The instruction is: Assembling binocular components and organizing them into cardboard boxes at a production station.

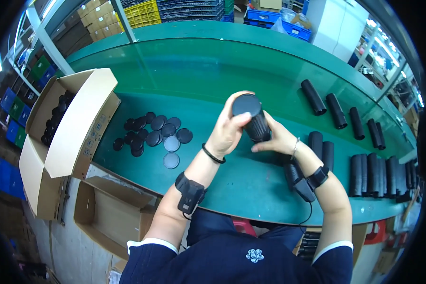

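- The left hand is clamping on the upper end of a ribbed black tube; its thumb is pressing at the edge of the round cap that is covering that end.
- The right hand is clamping around the lower part of the same tube, some of its fingers hiding behind it; the tube is tilting above the green desk, its capped end facing up.
- Loose black discs are lying in a cluster on the desk, to the left of the hands; two greyer discs are resting at its near right side.
- An open cardboard box is standing at the far left, holding small black pieces; a lower open carton is sitting beneath the desk's near edge.
- Several black tubes are lying spaced apart at the upper right; two more are resting just beyond the right forearm; a close row of dark tubes is lining the desk's right end.
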